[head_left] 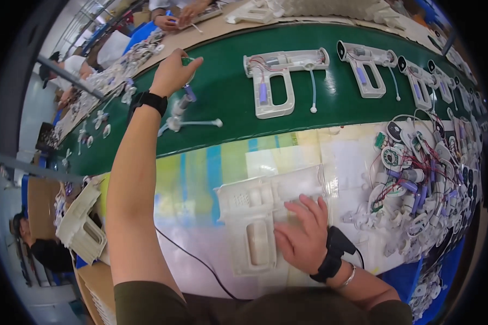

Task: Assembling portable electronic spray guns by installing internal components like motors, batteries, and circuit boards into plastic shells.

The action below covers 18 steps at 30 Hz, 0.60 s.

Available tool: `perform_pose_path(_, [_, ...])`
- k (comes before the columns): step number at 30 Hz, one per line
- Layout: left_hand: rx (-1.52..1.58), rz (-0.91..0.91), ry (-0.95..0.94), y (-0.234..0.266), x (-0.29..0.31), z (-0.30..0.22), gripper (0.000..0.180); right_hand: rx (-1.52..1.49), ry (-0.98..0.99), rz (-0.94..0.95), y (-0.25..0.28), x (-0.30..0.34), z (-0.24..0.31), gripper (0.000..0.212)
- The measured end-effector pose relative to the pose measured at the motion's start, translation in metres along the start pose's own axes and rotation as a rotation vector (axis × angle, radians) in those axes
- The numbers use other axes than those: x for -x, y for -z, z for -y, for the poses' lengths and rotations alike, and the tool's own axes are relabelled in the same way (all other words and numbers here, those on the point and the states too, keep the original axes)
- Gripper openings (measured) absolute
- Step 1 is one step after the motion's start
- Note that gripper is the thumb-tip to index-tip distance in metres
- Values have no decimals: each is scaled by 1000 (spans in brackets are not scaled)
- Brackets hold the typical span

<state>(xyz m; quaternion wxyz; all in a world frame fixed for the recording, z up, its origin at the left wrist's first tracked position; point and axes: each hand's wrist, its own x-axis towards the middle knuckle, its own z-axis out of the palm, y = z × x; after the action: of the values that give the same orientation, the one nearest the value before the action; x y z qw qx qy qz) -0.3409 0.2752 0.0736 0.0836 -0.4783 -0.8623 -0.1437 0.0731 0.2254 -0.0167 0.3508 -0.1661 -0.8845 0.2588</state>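
My left hand [173, 70] reaches far out over the green conveyor belt [228, 92] and pinches a small wired part with a motor and a white tube [185, 116] hanging below it. My right hand [302, 235] rests flat on a white pistol-shaped plastic housing [255, 214] lying on the workbench in front of me. Both wrists wear black bands.
Several white housings [279, 73] with wiring inside lie along the belt, running to the right. A heap of wired motor parts [417, 179] fills the bench at right. Stacked white shells [84, 225] sit at left. A black cable [200, 262] crosses the bench. Another person's hands [179, 16] work beyond the belt.
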Motion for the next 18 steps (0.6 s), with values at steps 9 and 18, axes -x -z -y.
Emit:
perform_pose_path(9, [654, -302, -7, 190, 104, -75, 32, 7, 138, -113, 14, -2, 18, 14])
perform_pose_path(18, [865, -205, -203, 230, 233, -196, 35, -441, 179, -287, 88, -35, 103, 57])
